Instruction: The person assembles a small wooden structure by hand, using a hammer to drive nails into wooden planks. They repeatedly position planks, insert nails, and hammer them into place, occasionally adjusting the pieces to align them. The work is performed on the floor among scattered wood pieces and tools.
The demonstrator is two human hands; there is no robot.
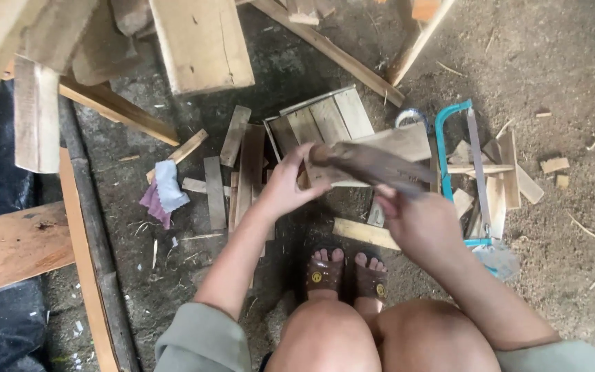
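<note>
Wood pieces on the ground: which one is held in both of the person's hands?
The dark, weathered plank, lifted above the pale slats. The left hand grips its near end and the right hand its other end; every other piece lies loose.

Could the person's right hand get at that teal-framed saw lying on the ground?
Probably yes. The saw lies in the open just beyond the right hand, with only small wood offcuts around it. But that hand grips a dark piece of wood, shared with the left hand.

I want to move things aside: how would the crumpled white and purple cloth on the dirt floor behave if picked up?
The crumpled white and purple cloth would probably hang floppy, since it lies in soft folds. It looks thin, so likely light. Lying among wood scraps on gritty ground, it may carry dust up with it.
</note>
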